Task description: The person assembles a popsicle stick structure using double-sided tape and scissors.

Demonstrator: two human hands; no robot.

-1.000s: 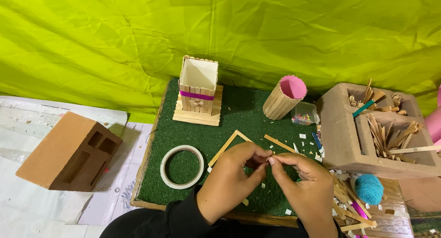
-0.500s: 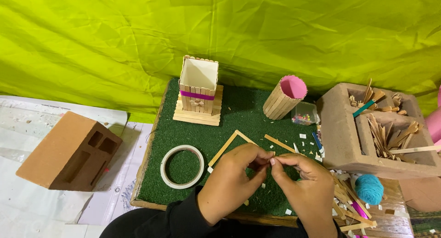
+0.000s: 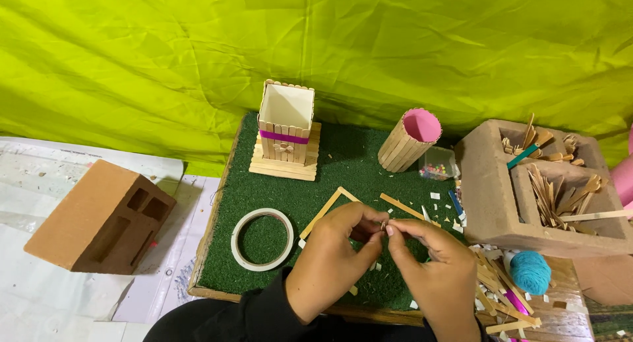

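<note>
Fingertips of both hands meet over the front middle of the green turf board, pinching something tiny between them — too small to tell what it is. The left hand curls in from the front edge with thumb and forefinger closed narrow at the meeting point; the right hand comes in beside it, its thumb and forefinger likewise pressed together against the same spot. Whether each hand truly holds the bit or only touches it cannot be told.

Just behind the fingers, flat on the turf, lies an angle of craft sticks glued into a corner, and a single loose stick lies just to its right. A white tape roll rests flat near the board's front-left corner. Small white scraps dot the turf toward the right edge.

At the back edge stands a square stick-built box with a purple band, on a stick base; toward the back-right a round stick-clad cup with a pink inside leans tilted, a small clear box of beads just beside it.

Off the board's right edge sits a hollow brick with wooden sticks in its compartments, a blue yarn ball in front of it. Well apart on the left lies another brick — brown, on white paper.
</note>
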